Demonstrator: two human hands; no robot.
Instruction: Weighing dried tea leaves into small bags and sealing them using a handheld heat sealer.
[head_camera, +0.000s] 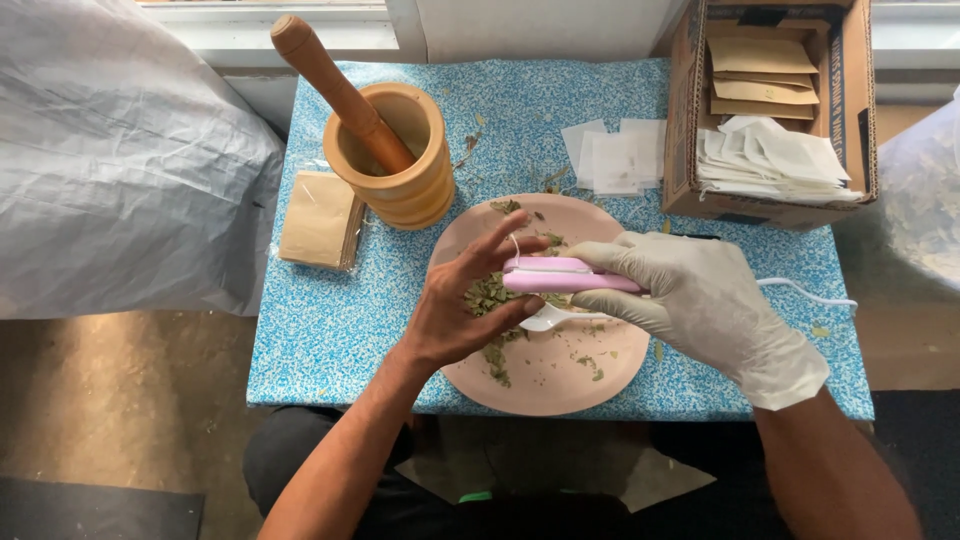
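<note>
While I look down through the head camera, my right hand (700, 300), in a pale glove, is wrapped around a pink handheld sealer (565, 275) with a white cord (810, 293) trailing off to the right. My bare left hand (465, 305) sits just left of it, fingers spread narrow around the sealer's tip and pinching something small there; I cannot tell whether it is a sachet or only leaves. Both hover over a pink plate (600, 385) strewn with dried green leaves (490, 295), near the middle of the blue speckled counter (320, 330). A white spoon (550, 318) lies on the plate under the sealer.

I judge the sealer light, stiff and smooth, best gripped along its body as now; the leaves look brittle and crumbly.

Far left stands a wooden mortar (400, 160) with its pestle (335, 85), brown envelopes (320, 220) beside it. Far right, white sachets (615, 155) and a cardboard box (685, 110) of more.
</note>
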